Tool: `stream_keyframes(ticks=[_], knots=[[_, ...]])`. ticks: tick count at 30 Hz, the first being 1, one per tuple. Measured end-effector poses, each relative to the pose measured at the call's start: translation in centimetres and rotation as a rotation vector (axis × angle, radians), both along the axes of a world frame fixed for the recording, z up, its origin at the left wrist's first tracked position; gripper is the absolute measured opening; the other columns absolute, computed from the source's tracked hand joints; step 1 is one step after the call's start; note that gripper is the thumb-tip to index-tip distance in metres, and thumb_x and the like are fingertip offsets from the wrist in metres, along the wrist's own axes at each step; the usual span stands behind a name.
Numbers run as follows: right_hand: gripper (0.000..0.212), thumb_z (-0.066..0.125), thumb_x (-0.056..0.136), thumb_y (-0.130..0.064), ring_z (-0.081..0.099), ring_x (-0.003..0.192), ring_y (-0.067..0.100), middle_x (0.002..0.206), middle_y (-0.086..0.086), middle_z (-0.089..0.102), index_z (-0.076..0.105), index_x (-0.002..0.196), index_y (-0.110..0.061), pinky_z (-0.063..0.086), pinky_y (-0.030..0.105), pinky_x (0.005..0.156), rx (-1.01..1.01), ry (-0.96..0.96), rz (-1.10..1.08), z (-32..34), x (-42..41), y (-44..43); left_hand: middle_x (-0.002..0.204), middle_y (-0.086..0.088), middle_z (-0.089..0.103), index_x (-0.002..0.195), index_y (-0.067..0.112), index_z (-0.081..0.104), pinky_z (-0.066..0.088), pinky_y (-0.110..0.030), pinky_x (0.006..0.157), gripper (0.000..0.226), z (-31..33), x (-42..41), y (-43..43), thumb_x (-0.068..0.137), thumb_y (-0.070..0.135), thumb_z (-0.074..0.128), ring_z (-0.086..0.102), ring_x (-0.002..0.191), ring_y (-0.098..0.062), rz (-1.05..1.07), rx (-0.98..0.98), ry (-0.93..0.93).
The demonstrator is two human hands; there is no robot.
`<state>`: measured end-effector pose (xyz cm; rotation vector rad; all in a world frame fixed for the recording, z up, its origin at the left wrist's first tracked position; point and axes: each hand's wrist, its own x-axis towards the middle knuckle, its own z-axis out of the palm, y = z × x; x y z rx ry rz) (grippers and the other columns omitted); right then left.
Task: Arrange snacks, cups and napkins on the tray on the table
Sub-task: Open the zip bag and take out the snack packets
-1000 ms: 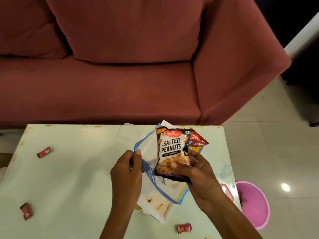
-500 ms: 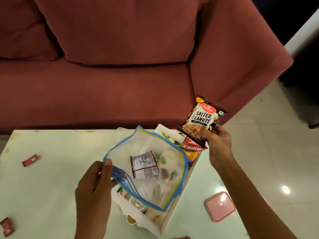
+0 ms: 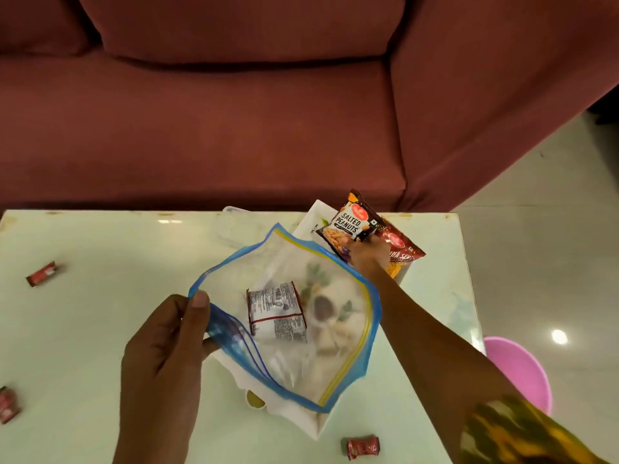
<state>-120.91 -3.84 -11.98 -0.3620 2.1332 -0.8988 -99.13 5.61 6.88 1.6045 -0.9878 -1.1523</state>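
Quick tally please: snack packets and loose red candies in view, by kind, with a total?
Snack packets: 3 (salted peanuts, red sev packet, small packet inside zip bag)
Loose red candies: 3 (far-left candy, near-left candy, near-right candy)
Total: 6

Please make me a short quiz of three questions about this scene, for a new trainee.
1. True or false: the left hand pinches the edge of the clear zip bag.
2. What does the right hand hold? A) a cup B) the salted peanuts packet C) a napkin
3. How many small red wrapped sweets lie loose on the table?
Key: 1 true; 2 B; 3 three.
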Motion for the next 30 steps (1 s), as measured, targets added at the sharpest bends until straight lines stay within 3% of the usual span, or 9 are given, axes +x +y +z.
stream_keyframes(ticks=[5, 11, 16, 19, 21, 22, 24, 27, 30], knots=[[0.028, 0.072, 0.077, -0.011, 0.062, 0.103, 0.033, 0.107, 0.020, 0.068, 0.066, 0.101, 0.001, 0.051, 0.037, 0.087, 0.063, 0.127, 0.074, -2.1, 0.5, -1.2, 0.053, -0.001, 0.062, 0.060, 0.007, 0.056, 0.052, -0.013, 0.053, 0.031, -0.8, 1.0, 0.1, 0.087, 0.022, 0.047, 0.060, 0.053, -0.004, 0.008, 0.010, 0.007], [0.024, 0.069, 0.078, -0.003, 0.064, 0.099, 0.031, 0.105, 0.020, 0.068, 0.064, 0.100, 0.004, 0.048, 0.028, 0.071, 0.002, 0.234, 0.059, -1.5, 0.5, -1.7, 0.051, 0.005, 0.062, 0.056, 0.017, 0.061, 0.053, -0.013, 0.055, 0.035, -0.8, 1.0, 0.3, 0.087, 0.023, 0.048, 0.061, 0.053, -0.003, -0.013, 0.011, 0.000], [0.033, 0.067, 0.079, 0.002, 0.061, 0.089, 0.012, 0.108, 0.012, 0.066, 0.059, 0.112, 0.000, 0.052, 0.026, 0.074, -0.289, 0.141, 0.012, 6.4, 1.3, 0.0, 0.054, 0.008, 0.062, 0.058, 0.018, 0.059, 0.055, -0.018, 0.060, 0.028, 0.0, 0.9, 0.4, 0.078, 0.035, 0.048, 0.060, 0.056, -0.003, -0.074, 0.011, -0.016], [0.014, 0.071, 0.078, -0.010, 0.067, 0.072, 0.012, 0.080, 0.001, 0.070, 0.066, 0.092, -0.010, 0.054, 0.022, 0.066, -0.643, 0.190, -0.013, 15.0, 1.9, 2.9, 0.058, 0.003, 0.066, 0.058, 0.019, 0.060, 0.056, -0.031, 0.068, 0.032, 0.5, 0.9, 0.6, 0.086, 0.033, 0.051, 0.066, 0.062, -0.017, -0.108, 0.007, -0.053], [0.007, 0.072, 0.076, -0.015, 0.067, 0.062, 0.010, 0.068, -0.005, 0.069, 0.067, 0.078, -0.019, 0.051, 0.016, 0.059, -0.790, 0.169, 0.203, 19.4, 2.9, 5.8, 0.059, -0.002, 0.066, 0.061, 0.014, 0.059, 0.055, -0.047, 0.074, 0.033, 0.8, 0.7, 0.9, 0.088, 0.032, 0.054, 0.065, 0.067, -0.031, -0.117, 0.020, -0.096], [0.007, 0.071, 0.075, -0.015, 0.066, 0.060, 0.008, 0.066, -0.008, 0.069, 0.067, 0.076, -0.020, 0.051, 0.016, 0.058, -0.746, 0.138, 0.379, 20.7, 3.9, 7.2, 0.058, -0.002, 0.065, 0.062, 0.011, 0.057, 0.054, -0.053, 0.075, 0.033, 1.2, 0.5, 1.1, 0.088, 0.032, 0.054, 0.063, 0.067, -0.034, -0.120, 0.029, -0.112], [0.009, 0.069, 0.077, -0.014, 0.066, 0.069, 0.009, 0.074, -0.009, 0.069, 0.069, 0.084, -0.019, 0.050, 0.021, 0.065, -0.454, 0.176, 0.798, 21.0, 6.0, 9.5, 0.056, -0.003, 0.060, 0.064, 0.006, 0.053, 0.053, -0.056, 0.074, 0.038, 2.4, 0.1, 1.6, 0.088, 0.036, 0.050, 0.060, 0.066, -0.035, -0.155, 0.018, -0.145], [0.026, 0.050, 0.089, -0.005, 0.056, 0.108, 0.027, 0.116, 0.012, 0.061, 0.058, 0.112, -0.008, 0.042, 0.031, 0.087, -0.013, 0.436, 1.348, 17.4, 8.3, 10.3, 0.062, -0.010, 0.063, 0.069, 0.004, 0.054, 0.057, -0.043, 0.069, 0.050, 4.2, -0.4, 2.5, 0.075, 0.052, 0.044, 0.063, 0.068, -0.033, -0.224, -0.023, -0.149], [0.027, 0.043, 0.092, 0.001, 0.049, 0.118, 0.033, 0.124, 0.017, 0.055, 0.056, 0.115, -0.002, 0.042, 0.038, 0.097, 0.133, 0.690, 1.761, 13.2, 9.1, 9.2, 0.066, -0.011, 0.065, 0.070, 0.006, 0.056, 0.055, -0.048, 0.070, 0.046, 5.3, -0.2, 3.0, 0.076, 0.050, 0.043, 0.065, 0.068, -0.029, -0.288, -0.050, -0.188]])
